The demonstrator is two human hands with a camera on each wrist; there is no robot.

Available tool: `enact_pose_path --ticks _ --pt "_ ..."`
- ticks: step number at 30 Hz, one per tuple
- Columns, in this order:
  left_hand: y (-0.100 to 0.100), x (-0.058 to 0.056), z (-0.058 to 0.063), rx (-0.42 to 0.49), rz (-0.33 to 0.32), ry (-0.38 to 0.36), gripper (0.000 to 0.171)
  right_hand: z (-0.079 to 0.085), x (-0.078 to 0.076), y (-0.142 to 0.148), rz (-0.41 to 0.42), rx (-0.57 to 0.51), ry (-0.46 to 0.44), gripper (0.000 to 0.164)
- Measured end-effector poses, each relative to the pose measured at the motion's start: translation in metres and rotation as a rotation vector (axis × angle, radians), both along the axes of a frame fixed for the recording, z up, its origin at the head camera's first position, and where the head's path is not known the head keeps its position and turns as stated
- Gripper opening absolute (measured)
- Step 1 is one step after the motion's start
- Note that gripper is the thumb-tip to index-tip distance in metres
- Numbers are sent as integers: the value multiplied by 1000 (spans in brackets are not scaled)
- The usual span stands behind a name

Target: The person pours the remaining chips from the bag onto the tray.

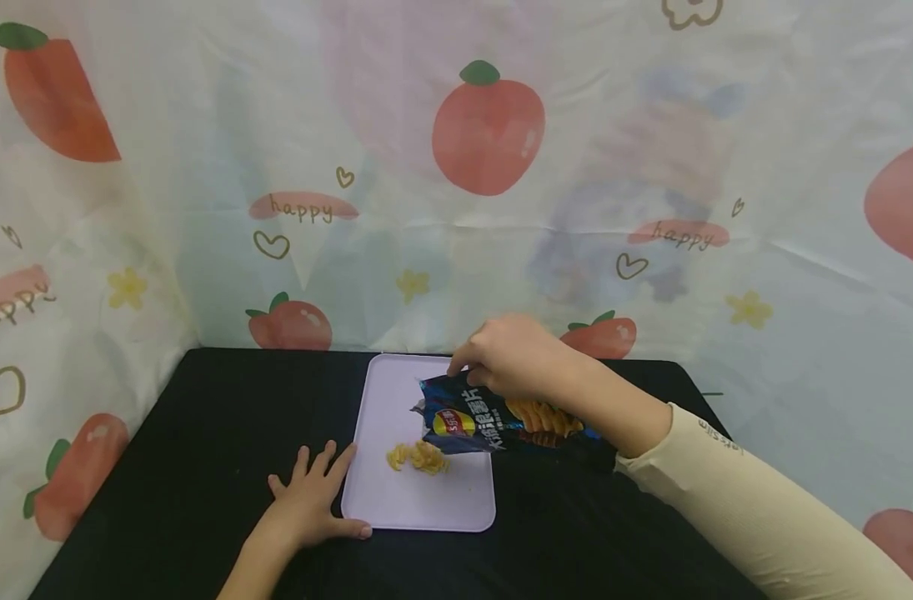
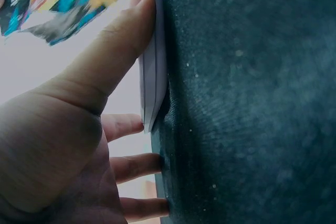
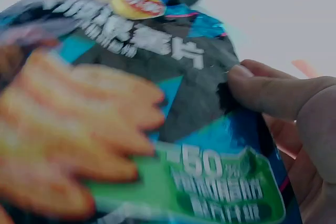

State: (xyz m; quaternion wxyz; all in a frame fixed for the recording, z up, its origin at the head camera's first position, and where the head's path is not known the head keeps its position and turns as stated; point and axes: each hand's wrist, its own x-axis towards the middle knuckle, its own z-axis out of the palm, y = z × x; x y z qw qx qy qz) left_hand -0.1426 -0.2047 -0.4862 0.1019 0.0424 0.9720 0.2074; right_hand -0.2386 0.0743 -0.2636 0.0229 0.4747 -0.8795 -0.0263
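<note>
A dark blue chip bag [image 1: 464,421] is tipped on its side over the tray, its torn end facing left. My right hand [image 1: 512,354] pinches the bag's upper edge; in the right wrist view the thumb [image 3: 262,90] lies on the printed front with fingers behind. Below the torn end, a small heap of ridged potato chips [image 1: 426,457] lies on the pale lilac tray [image 1: 411,508]. My left hand [image 1: 306,500] is spread at the tray's left edge, its thumb [image 2: 126,24] against the rim in the left wrist view and its fingers straight.
The tray lies on a table with a black cloth [image 1: 276,400]. A printed fabric backdrop [image 1: 426,250] with fruit and "happy" lettering hangs behind and along the sides. Tiny pale specks dot the cloth beside the tray in the left wrist view.
</note>
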Motion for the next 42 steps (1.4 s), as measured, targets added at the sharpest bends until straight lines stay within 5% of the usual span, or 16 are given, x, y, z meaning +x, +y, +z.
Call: enact_pose_path --ticks 42 --pt "-1 0 -2 10 -2 7 122 8 8 -2 -39 95 37 22"
